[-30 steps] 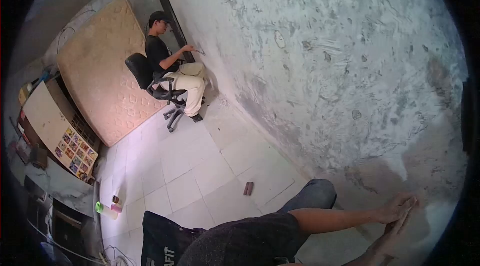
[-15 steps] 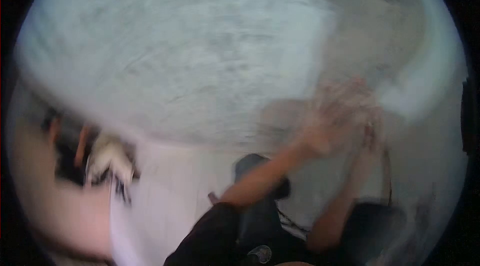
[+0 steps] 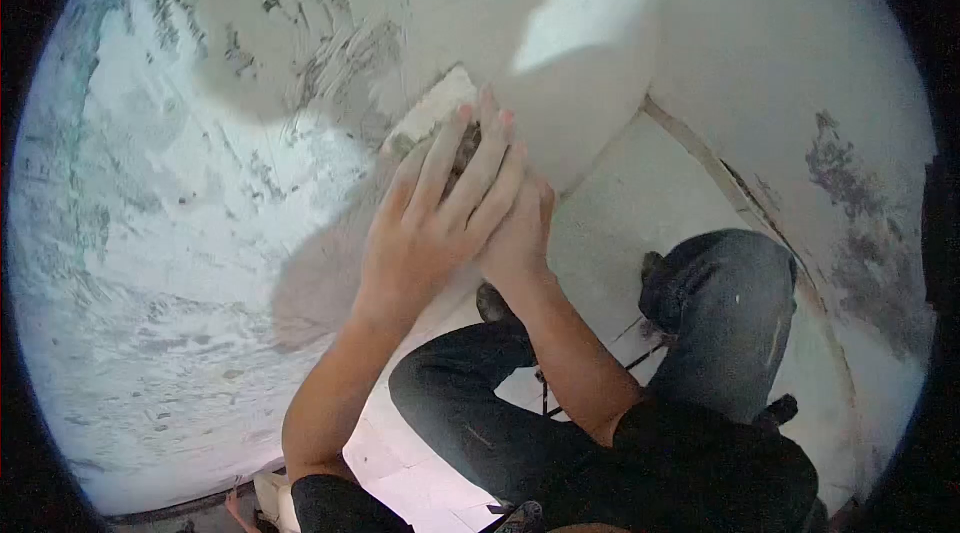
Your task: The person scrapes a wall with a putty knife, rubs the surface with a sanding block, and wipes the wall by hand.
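A pale, whitish flat block [image 3: 440, 105] with a square corner is pressed against the stained white wall [image 3: 200, 203]. My left hand [image 3: 425, 223] lies over its near part, fingers stretched out and slightly spread. Beneath and to the right of it, my right hand [image 3: 520, 233] sits close against the left one with its fingers bent round the near end of the block. Much of the block and most of the right fingers are hidden by the left hand. Dark, rough material shows between the left fingers.
Grey smears and scrape marks [image 3: 340, 63] cover the wall beyond the hands. A seam [image 3: 710, 158] curves down the right side, near a dark patch [image 3: 850, 213]. My bent knees in dark trousers [image 3: 730, 313] are close below. A cream-coloured item [image 3: 275, 501] shows at lower left.
The view has swung, and the blur has cleared. Both hands now appear farther left and higher in the picture, together at the block. My legs show more fully.
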`<state>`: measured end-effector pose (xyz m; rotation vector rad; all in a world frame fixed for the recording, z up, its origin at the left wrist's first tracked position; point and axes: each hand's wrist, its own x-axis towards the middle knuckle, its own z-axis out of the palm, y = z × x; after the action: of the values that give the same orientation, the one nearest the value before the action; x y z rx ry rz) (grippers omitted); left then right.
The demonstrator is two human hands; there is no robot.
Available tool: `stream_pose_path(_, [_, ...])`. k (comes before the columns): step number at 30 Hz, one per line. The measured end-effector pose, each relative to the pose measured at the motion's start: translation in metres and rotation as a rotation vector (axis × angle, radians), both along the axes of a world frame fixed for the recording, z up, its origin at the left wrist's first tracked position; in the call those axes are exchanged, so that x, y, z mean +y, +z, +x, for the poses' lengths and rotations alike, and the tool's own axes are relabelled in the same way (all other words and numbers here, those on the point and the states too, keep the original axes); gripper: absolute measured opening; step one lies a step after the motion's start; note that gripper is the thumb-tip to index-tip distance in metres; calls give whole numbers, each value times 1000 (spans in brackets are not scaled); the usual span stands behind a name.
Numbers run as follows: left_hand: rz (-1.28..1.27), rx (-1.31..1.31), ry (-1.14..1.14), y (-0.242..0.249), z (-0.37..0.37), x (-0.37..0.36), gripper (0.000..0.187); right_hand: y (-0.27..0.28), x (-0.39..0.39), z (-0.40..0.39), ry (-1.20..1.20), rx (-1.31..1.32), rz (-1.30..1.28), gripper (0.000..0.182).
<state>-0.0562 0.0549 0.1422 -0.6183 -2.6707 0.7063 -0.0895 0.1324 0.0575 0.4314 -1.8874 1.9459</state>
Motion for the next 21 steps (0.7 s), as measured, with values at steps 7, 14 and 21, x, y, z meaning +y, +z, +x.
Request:
stream_pose_path(7, [45,167,-2,4,-4,-10,45,9,-14,-9,53,28,-93,23])
stream_pose_path(14, [27,278,-68,2,-15,-11,41,10,-16,-16,155,5,-203,27])
stream_pose_path(21, [-53,400,-39,-10,-28,-17,37,3,-17,-23,304,-21,-274,38])
